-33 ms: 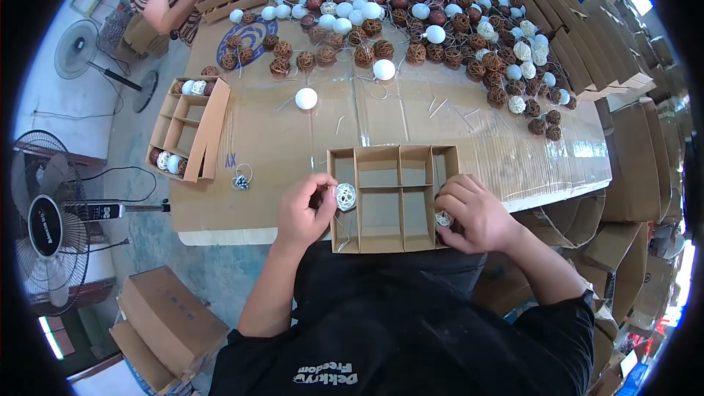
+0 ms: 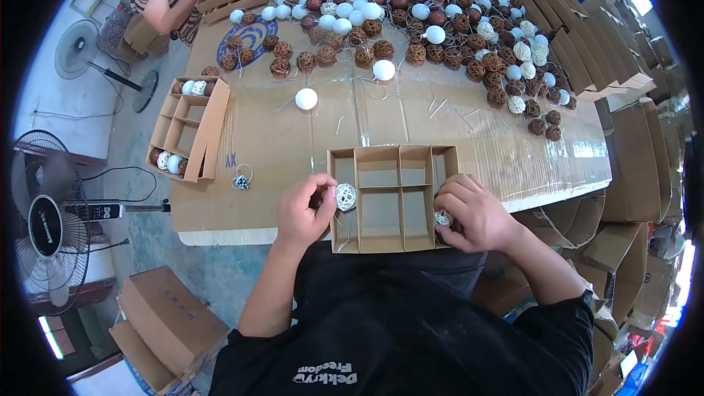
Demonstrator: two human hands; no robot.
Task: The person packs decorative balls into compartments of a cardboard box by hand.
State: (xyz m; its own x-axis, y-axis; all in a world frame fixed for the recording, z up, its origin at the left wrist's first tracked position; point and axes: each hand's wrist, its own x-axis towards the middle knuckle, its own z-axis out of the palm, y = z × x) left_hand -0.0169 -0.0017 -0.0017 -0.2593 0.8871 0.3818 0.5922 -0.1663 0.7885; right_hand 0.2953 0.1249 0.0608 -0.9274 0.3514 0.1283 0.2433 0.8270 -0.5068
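Observation:
A divided cardboard box (image 2: 380, 219) sits at the table's near edge, in front of my body. My left hand (image 2: 303, 210) pinches a white woven ball (image 2: 345, 196) over the box's left compartment. At the opposite end, my right hand (image 2: 473, 213) has its fingers curled around a second white woven ball (image 2: 442, 218) in the right compartment; the hand partly hides that ball. The middle compartments hold nothing. A thin pale string hangs below the left ball.
Another divided box (image 2: 208, 139) with balls in its end compartments stands at left. Beside it lies a small blue-white ornament (image 2: 240, 182). Brown, white and dark red balls (image 2: 400, 0) are heaped at the far side. Two people work there. Stacked cardboard boxes (image 2: 598, 51) line the right.

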